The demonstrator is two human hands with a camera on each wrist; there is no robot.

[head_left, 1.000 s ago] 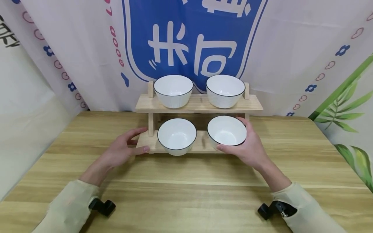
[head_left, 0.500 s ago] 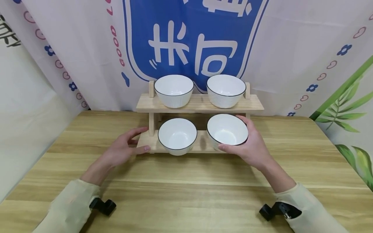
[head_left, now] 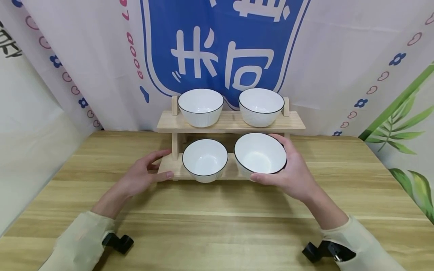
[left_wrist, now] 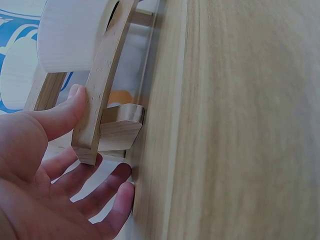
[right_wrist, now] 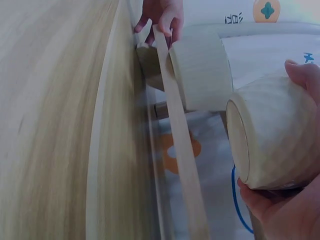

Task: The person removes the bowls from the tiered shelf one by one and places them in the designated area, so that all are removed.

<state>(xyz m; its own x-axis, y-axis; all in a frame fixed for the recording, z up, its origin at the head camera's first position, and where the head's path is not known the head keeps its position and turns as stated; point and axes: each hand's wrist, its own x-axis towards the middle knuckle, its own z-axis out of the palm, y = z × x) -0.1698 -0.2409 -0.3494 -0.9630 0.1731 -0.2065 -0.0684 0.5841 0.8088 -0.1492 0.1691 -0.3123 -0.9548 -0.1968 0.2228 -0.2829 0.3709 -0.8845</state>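
My right hand (head_left: pixel 294 171) grips a white bowl (head_left: pixel 259 152) with a dark rim, thumb on the near side and fingers round the far side. In the right wrist view that bowl (right_wrist: pixel 275 132) is tilted and held off the lower shelf, its base showing. At the left end of the two-tier wooden rack (head_left: pixel 169 165), my left hand (head_left: pixel 144 173) holds the lower board between thumb and fingers. The left wrist view shows the thumb (left_wrist: pixel 75 102) against the board and the other fingers round its end. A second bowl (head_left: pixel 205 160) sits on the lower shelf.
Two matching bowls, one on the left (head_left: pixel 201 107) and one on the right (head_left: pixel 261 107), stand on the upper shelf (head_left: pixel 230 122). The rack stands on a wood-grain table (head_left: pixel 210 226), close to a printed cloth (head_left: pixel 325 75) at the back.
My right hand has lifted the lower right bowl off the shelf, tilted it and brought it slightly left and nearer. My left hand stays on the rack's end.
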